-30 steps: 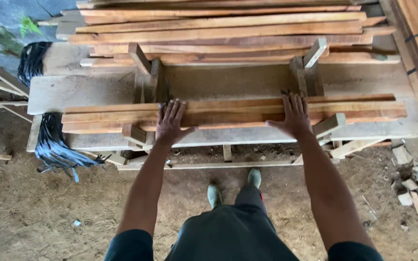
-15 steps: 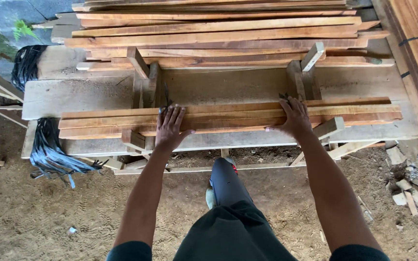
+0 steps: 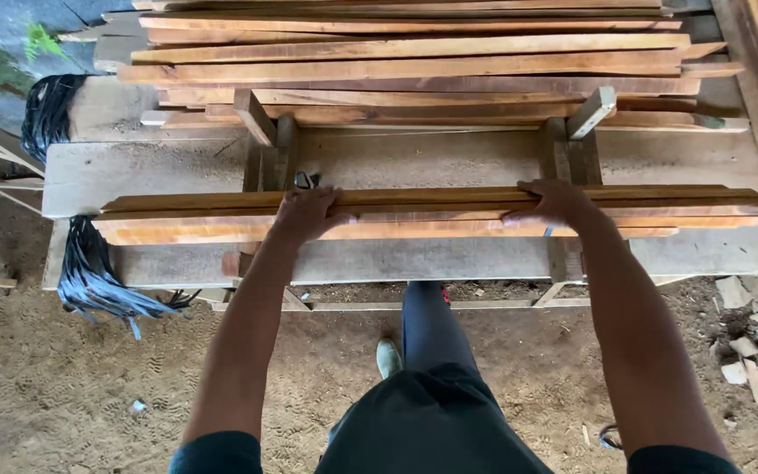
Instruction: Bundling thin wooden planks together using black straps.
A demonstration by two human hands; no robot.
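Wooden planks fill most of what I see, looking down from my own head. At the far edge lies a big stack of long reddish-brown boards (image 3: 414, 61), piled in rough layers and running left to right. Below it stretches a wide, pale grey tabletop (image 3: 133, 167) made of heavy planks, dusted with sawdust. Sandy dirt floor (image 3: 72, 386) covers the lower part of the view, marked with footprints.

Across the tabletop sits a bundle of wooden slats (image 3: 432, 213), long and thin, orange-brown, lying level from left to right. It rests in a cradle of short upright wooden posts (image 3: 265, 145), one pair on the left and another on the right.

Both my arms reach forward to that bundle. My left hand (image 3: 304, 215) is curled over the top of the slats, fingers wrapped around the far edge, gripping them. My right hand (image 3: 556, 204) does the same further along, fingers hooked over the far edge, thumb on the near side.

At the tabletop's left end hangs a bunch of black plastic straps (image 3: 89, 276), trailing onto the dirt. Scraps of wood offcuts (image 3: 752, 351) lie on the floor at the right. My dark trousers and one green boot (image 3: 388, 357) show below.
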